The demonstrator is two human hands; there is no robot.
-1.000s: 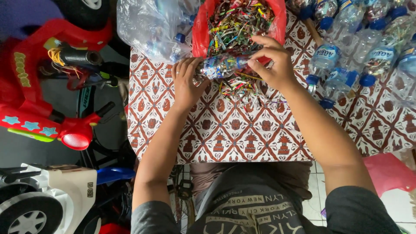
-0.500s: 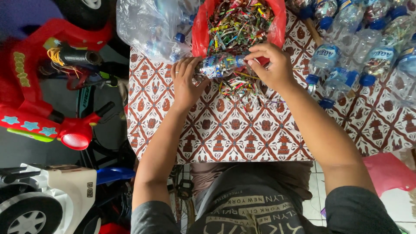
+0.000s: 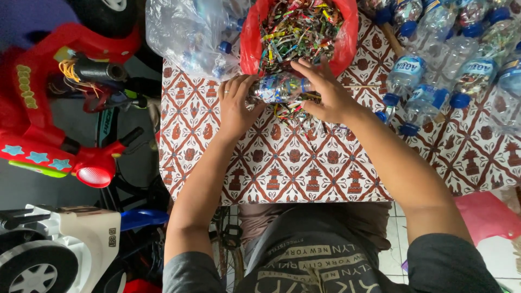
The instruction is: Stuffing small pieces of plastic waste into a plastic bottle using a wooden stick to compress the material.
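The clear plastic bottle lies on its side, long axis running left to right across the table, stuffed with coloured scraps. The left hand cups its base end, fingers curled loosely round it; the right hand rests at the neck end with fingers spread, touching the mouth rather than clamped, so the bottle sits between both hands, each about equally near. Just beyond it stands a red bag full of shredded coloured wrappers, some spilled under the bottle. The patterned tablecloth is flat. A clear sack of bottles sits to the left, blue-capped bottles to the right, and a red toy car beside the table.
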